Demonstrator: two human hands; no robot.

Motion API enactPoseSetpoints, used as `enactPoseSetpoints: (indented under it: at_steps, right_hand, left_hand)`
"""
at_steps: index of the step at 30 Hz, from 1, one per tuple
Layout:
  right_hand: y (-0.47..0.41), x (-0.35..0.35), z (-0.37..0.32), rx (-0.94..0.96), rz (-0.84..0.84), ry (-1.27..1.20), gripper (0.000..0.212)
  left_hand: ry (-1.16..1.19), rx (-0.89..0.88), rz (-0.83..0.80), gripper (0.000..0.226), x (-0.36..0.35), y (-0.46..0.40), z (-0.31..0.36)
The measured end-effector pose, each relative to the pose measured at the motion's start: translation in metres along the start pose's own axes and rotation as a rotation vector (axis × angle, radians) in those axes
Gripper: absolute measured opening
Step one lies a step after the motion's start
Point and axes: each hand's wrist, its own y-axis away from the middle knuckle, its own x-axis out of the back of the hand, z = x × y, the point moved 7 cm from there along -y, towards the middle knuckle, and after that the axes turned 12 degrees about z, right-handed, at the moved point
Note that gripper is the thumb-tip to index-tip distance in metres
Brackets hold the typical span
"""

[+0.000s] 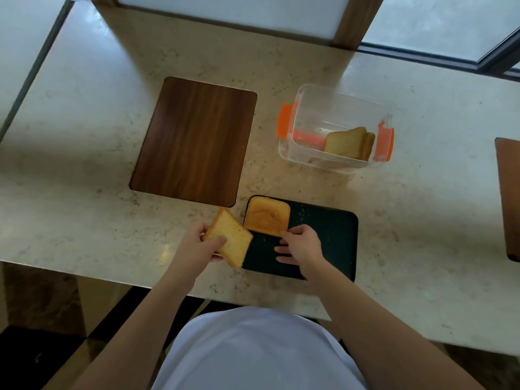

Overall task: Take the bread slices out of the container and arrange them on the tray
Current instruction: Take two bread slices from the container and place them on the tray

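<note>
At the near edge of the dark tray (pixel 332 243), the right hand (pixel 301 246) rests with its fingers (pixel 284 250) spread and loose, gripping nothing; its fingertips touch the near edge of a bread slice (pixel 267 219) that lies flat in the tray's far-left corner. That slice is golden-brown, roughly square with rounded corners, and its surface looks soft and slightly dimpled. Just beside it, the left hand (pixel 201 244) is closed on a second bread slice (pixel 229 237), thumb across the top face and the other fingers underneath. This held slice is paler, porous in texture with a darker crust along its edges, and tilted; its lower corner overhangs the tray's left edge.

The tray is a matte, dark green-black rectangle with rounded corners, scattered with pale crumbs. It sits on a glossy, cream, marble-patterned counter (pixel 84 192). Beyond the tray, well apart, stands a clear plastic container (pixel 334 108) with orange clips, open on top; more bread slices (pixel 349 143) lean together at its right end. To its left lies a flat wooden board (pixel 194 142), dark-grained, rectangular with rounded corners.
</note>
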Motion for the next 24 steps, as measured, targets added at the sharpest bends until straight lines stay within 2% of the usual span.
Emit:
enactPoseSetpoints:
  at_steps: [6, 13, 15, 17, 19, 21, 24]
  right_hand:
    - [-0.003, 0.002, -0.010, 0.063, 0.023, 0.016, 0.013]
    - [0.003, 0.012, -0.007, 0.053, 0.006, 0.042, 0.024]
    - [0.010, 0.011, -0.003, 0.000, -0.073, -0.063, 0.021]
    - [0.023, 0.002, 0.002, -0.085, -0.261, -0.161, 0.026]
    - [0.033, -0.002, 0.007, -0.089, -0.428, -0.208, 0.033]
    - [0.036, 0.003, 0.009, 0.024, -0.476, -0.172, 0.035]
    - [0.024, 0.020, 0.017, 0.159, -0.294, 0.004, 0.027]
  left_hand:
    - [-0.005, -0.004, -0.021, 0.019, -0.003, 0.001, 0.004]
    - [0.001, 0.013, -0.066, 0.018, -0.013, 0.006, 0.003]
    - [0.164, 0.110, -0.134, 0.026, -0.024, 0.010, 0.001]
    - [0.385, 0.229, -0.219, 0.034, -0.038, 0.017, 0.002]
    - [0.426, 0.242, -0.253, 0.040, -0.048, 0.020, 0.004]
    - [0.287, 0.187, -0.242, 0.041, -0.053, 0.021, 0.001]
    - [-0.205, -0.038, -0.177, 0.027, -0.051, 0.019, -0.005]
